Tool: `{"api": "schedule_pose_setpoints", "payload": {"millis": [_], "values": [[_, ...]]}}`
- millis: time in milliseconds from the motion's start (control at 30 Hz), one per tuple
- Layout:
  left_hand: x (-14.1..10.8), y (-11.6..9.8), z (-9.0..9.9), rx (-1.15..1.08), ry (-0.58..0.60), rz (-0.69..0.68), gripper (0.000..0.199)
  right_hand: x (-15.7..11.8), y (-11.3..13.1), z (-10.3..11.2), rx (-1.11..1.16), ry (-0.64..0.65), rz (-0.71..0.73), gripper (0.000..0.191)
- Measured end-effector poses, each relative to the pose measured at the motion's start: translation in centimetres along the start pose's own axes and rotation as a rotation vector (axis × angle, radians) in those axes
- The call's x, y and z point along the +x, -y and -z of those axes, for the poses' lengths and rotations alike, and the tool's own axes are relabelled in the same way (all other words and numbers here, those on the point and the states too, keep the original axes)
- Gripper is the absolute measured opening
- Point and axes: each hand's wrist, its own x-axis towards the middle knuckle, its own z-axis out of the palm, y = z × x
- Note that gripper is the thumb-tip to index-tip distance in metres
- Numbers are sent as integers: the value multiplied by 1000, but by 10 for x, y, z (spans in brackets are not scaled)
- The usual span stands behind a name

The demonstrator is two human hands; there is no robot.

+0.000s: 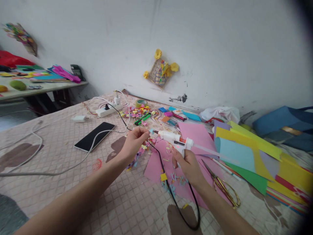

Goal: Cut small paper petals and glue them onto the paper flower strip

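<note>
My right hand [188,164] is wrapped round the handle of a white hot glue gun [169,135], whose nozzle points left. A long translucent glue stick [207,150] sticks out of its back end. My left hand [137,138] is closed in a pinch on a small light-blue paper piece [151,131], held right by the nozzle tip; whether the two touch I cannot tell. Below the hands lie pink paper sheets [156,166] with small blue cut-outs [179,180] on them. The black cord [160,156] loops down between my arms.
Gold-handled scissors [221,186] and coloured paper sheets [244,150] lie to the right. A black phone [95,136], a white power strip [109,110] and white cables are on the left. Paper flowers [139,111], a green cutter [142,119] and a tape roll [141,103] lie farther back.
</note>
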Motion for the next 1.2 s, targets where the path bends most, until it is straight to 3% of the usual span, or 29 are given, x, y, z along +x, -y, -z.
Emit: {"api": "schedule_pose_setpoints", "payload": {"millis": [1200], "values": [[0,1,0,-21,-4,-5,17,1,-5,2,-40,-10,3,44]]}}
